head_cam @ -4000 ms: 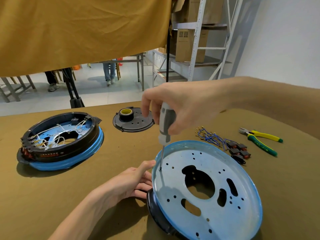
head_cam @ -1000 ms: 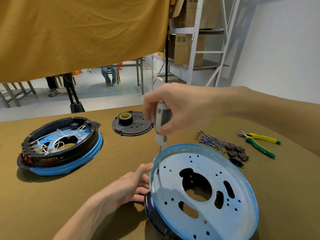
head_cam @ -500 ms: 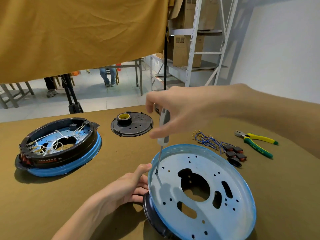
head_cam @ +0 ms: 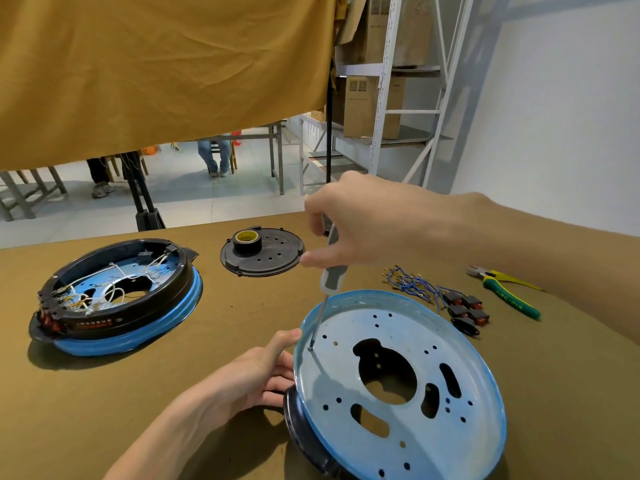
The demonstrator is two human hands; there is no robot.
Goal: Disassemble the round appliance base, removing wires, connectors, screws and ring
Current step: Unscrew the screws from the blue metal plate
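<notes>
Lying tilted at the near right of the table (head_cam: 225,393), the round appliance base (head_cam: 398,382) is showing its pale blue metal plate, pierced with holes and slots, with a black ring (head_cam: 304,431) sitting under its lower left edge. A screwdriver (head_cam: 330,271) is standing nearly upright over the plate, its tip resting on a screw (head_cam: 310,348) close to the left rim. The right hand (head_cam: 367,226) is wrapping its fingers around the top of the grey handle, while the left hand (head_cam: 252,375) is gripping the base's left edge, thumb lying along the blue rim and fingers curling against the black ring. Just beyond the base on the right, a bundle of blue wires (head_cam: 408,282) is lying beside a cluster of black and red connectors (head_cam: 465,308), and green and yellow pliers (head_cam: 505,292) are lying farther right. Behind the base, a black perforated disc (head_cam: 270,258) is carrying a roll of tape (head_cam: 246,240). Well apart on the left, a second base (head_cam: 117,299) is sitting with white wires coiled inside its black ring. An ochre cloth (head_cam: 156,64) is hanging behind the table, with metal shelving (head_cam: 384,98) holding cardboard boxes to the right.
</notes>
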